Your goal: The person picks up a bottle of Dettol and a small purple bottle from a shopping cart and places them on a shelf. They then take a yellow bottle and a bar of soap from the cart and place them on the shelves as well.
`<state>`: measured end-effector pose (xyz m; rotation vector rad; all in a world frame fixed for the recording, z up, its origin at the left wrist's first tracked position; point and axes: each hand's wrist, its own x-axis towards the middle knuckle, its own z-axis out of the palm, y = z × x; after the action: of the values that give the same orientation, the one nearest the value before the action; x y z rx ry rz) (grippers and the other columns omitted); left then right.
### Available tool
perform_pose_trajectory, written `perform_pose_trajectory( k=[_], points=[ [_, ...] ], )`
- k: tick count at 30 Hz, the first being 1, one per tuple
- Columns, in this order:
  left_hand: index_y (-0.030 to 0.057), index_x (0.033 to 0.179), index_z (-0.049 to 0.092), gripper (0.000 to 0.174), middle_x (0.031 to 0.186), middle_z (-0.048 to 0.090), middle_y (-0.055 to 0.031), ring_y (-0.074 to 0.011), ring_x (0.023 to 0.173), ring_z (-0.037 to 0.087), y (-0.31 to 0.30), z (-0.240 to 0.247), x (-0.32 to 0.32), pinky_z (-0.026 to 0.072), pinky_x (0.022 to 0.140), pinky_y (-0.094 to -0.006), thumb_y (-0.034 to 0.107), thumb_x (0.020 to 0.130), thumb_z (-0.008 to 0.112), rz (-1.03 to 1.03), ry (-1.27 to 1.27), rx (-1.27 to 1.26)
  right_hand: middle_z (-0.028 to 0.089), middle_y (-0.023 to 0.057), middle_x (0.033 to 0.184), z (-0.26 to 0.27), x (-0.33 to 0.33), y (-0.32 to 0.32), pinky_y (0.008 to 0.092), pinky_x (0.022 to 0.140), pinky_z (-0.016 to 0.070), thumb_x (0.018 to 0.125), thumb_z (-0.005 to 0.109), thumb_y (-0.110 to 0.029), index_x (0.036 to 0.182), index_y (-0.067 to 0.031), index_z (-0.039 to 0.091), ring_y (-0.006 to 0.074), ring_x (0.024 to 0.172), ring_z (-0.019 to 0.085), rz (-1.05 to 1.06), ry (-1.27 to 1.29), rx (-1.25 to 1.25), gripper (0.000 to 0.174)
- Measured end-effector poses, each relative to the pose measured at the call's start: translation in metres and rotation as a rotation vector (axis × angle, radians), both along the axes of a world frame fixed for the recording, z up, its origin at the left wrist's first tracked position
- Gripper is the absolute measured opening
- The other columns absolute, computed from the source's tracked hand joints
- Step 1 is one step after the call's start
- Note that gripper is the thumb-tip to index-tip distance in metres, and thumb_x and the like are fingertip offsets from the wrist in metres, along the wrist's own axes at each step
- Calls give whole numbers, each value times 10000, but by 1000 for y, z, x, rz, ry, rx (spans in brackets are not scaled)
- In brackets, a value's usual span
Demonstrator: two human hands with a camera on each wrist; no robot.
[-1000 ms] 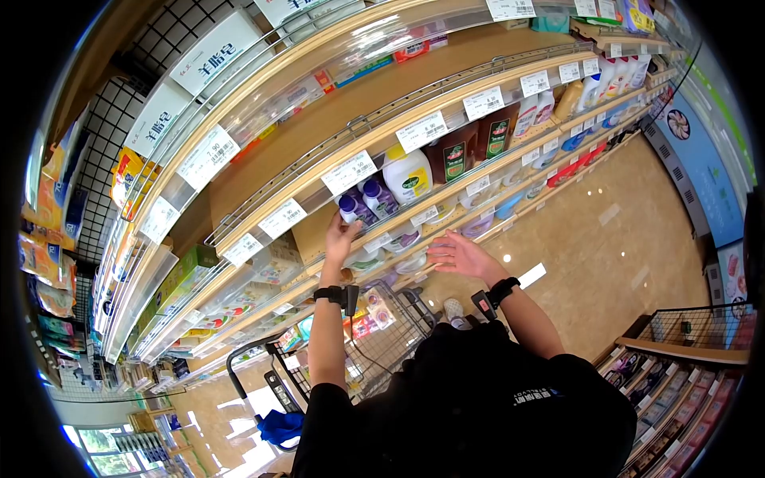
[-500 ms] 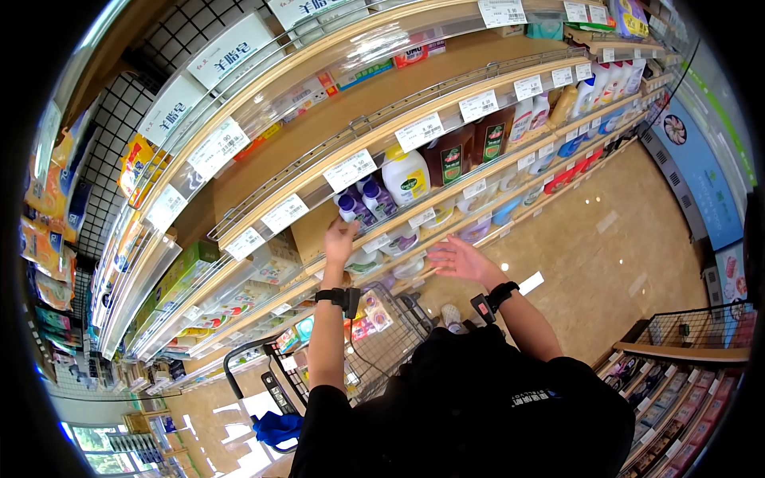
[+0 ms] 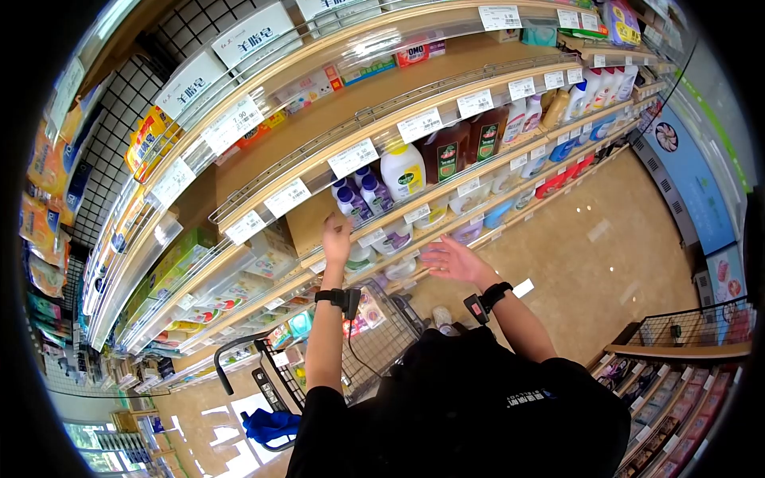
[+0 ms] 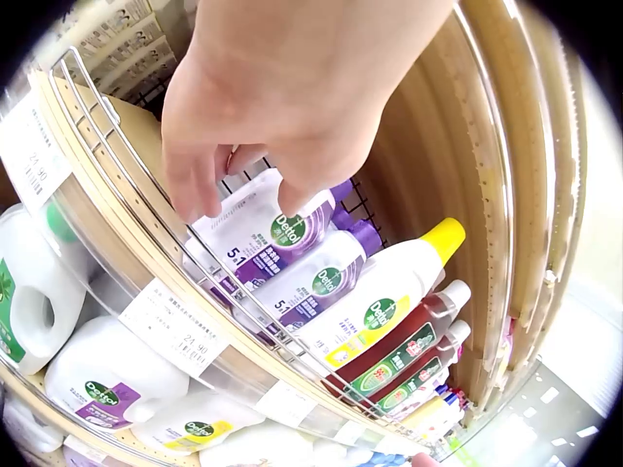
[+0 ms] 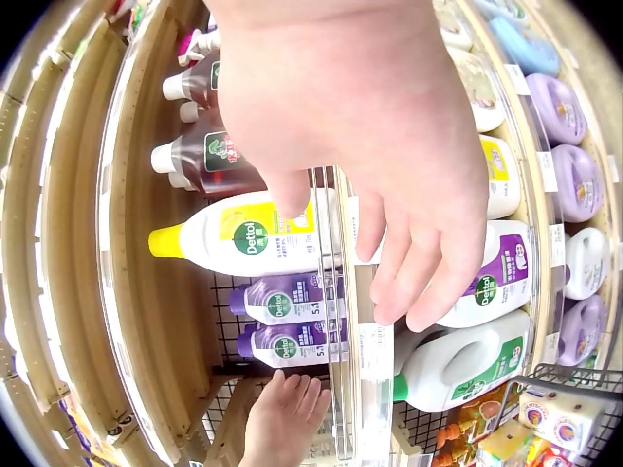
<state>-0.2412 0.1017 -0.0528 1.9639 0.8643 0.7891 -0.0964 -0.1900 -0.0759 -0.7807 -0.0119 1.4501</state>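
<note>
My left hand [image 3: 336, 240] is at the left side of a pair of white-and-purple Dettol bottles [image 3: 365, 202] with purple caps, upright on a shelf. In the left wrist view its loosely bent fingers [image 4: 195, 185] overlap the nearer bottle [image 4: 271, 226] without closing round it. The right wrist view has this hand just beside the end bottle [image 5: 292, 342]. My right hand [image 3: 456, 261] hangs relaxed in front of the lower shelf, holding nothing, its fingers spread a little. Beside the purple pair stands a larger white Dettol bottle [image 3: 405, 171] with a yellow cap and label.
Brown bottles [image 3: 446, 151] continue the row to the right. A wire rail [image 4: 224, 292] and price tags [image 3: 353, 158] line the shelf front. Large Dettol jugs [image 5: 487, 282] fill the shelf below. A shopping cart [image 3: 374, 338] holding goods stands close by the shelf at my left.
My left hand has drawn slightly left, away from the nearer purple bottle, which its fingers overlapped before. My right hand keeps nearly the same pose. The head view has shifted a little.
</note>
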Motion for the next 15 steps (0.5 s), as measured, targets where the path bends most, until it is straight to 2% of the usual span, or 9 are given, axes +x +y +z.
perform_pose_trajectory(
  k=[2,5,8,9,12,13,15],
  points=[
    [-111,1241,460,560,1155,547,-204,-262,921,621,-6,6,-11,492,784,-326,240,849,650,16,12,-61,531,161,1233,1,-3,0,460,925,457,879,556,-492,1167,-47,495,296,1125,529,5,4,-11,533],
    [-97,1221,494,532,1155,552,-187,-240,911,617,-19,3,-29,485,776,-311,258,855,648,29,-115,-175,533,161,1232,2,-9,0,454,922,459,881,554,-486,1175,-48,493,292,1120,533,21,-2,-36,531],
    [-83,1202,521,502,1154,560,-177,-220,912,612,-20,-19,-54,478,772,-294,267,862,641,47,-112,-242,538,153,1233,7,-19,2,446,927,455,880,555,-482,1179,-55,494,287,1113,539,43,-9,-49,525],
    [-48,1205,534,466,988,630,-117,-137,758,581,-12,-48,-62,472,626,-252,267,874,624,79,-134,-127,541,149,1232,8,-22,3,443,930,453,880,556,-481,1180,-58,495,286,1110,541,49,-10,-51,522],
    [-42,1187,549,432,881,627,-73,-94,686,551,-25,-42,-94,459,591,-230,257,882,618,111,-82,-328,548,142,1230,8,-31,7,437,940,445,878,556,-482,1185,-63,495,285,1103,546,74,-16,-57,523],
    [-37,1184,553,409,812,614,-41,-72,652,535,-22,-56,-104,449,574,-217,244,892,604,103,-147,-364,550,142,1228,7,-35,10,438,942,444,878,554,-483,1188,-63,492,285,1102,547,85,-15,-59,526],
    [-32,1180,555,392,857,627,-45,-87,701,567,-24,-65,-124,460,598,-220,241,901,592,75,-210,-379,554,141,1224,3,-40,13,438,944,441,879,552,-485,1196,-64,488,284,1100,549,97,-12,-64,531]
  ],
)
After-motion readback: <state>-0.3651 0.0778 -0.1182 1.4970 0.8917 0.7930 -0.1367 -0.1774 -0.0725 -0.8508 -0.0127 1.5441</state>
